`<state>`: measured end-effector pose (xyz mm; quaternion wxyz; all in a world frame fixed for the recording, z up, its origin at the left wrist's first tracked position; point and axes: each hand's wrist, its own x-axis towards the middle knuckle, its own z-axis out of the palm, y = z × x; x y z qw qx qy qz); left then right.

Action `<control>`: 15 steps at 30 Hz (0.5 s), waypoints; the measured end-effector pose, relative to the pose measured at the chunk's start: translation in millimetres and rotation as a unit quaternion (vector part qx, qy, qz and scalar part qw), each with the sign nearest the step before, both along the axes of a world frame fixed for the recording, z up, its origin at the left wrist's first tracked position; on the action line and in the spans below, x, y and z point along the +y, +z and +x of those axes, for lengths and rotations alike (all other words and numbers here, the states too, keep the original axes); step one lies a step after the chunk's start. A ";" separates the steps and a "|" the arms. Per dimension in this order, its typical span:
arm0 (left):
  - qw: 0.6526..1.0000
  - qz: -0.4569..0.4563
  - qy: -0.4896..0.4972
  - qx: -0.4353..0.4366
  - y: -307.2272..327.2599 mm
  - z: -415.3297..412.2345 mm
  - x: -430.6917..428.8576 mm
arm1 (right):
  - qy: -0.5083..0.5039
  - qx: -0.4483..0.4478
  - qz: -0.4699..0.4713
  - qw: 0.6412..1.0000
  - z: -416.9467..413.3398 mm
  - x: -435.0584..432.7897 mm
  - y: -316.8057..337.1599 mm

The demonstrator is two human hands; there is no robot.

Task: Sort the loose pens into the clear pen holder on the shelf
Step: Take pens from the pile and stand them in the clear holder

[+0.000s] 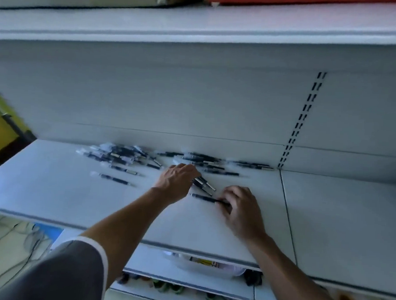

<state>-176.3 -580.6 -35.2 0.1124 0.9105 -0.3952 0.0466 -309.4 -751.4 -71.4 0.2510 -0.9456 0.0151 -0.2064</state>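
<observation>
The left hand (178, 177) curls around a bundle of pens (204, 185), their ends sticking out to its right just above the white shelf (64, 188). Just beside it, the right hand (242, 209) pinches one end of a single pen (203, 198) lying flat on the shelf. More loose pens (123, 157) lie scattered along the back of the shelf.

The person wore a grey short sleeve (66, 273) with a white hem band (103, 257) on the left arm
</observation>
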 end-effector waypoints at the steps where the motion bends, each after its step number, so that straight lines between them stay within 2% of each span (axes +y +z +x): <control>1: 0.999 -0.005 -0.031 -0.015 -2.2 4.3 1.2 | -0.007 0.003 -0.009 1.000 -0.4 0.9 0.8; 4: 0.988 -0.008 -0.125 -0.087 -5.1 18.3 6.7 | -0.030 0.018 -0.031 0.999 -4.0 3.8 1.7; 7: 0.966 0.074 -0.183 -0.168 -3.5 28.2 7.5 | -0.057 0.026 -0.044 0.997 -18.5 7.0 3.4; 12: 0.942 0.181 -0.225 -0.171 7.7 22.5 -5.1 | -0.102 0.091 -0.083 0.987 -36.7 20.7 15.8; 15: 0.941 0.198 -0.222 -0.159 4.8 20.4 -11.5 | -0.104 0.131 -0.104 0.980 -39.5 24.1 28.7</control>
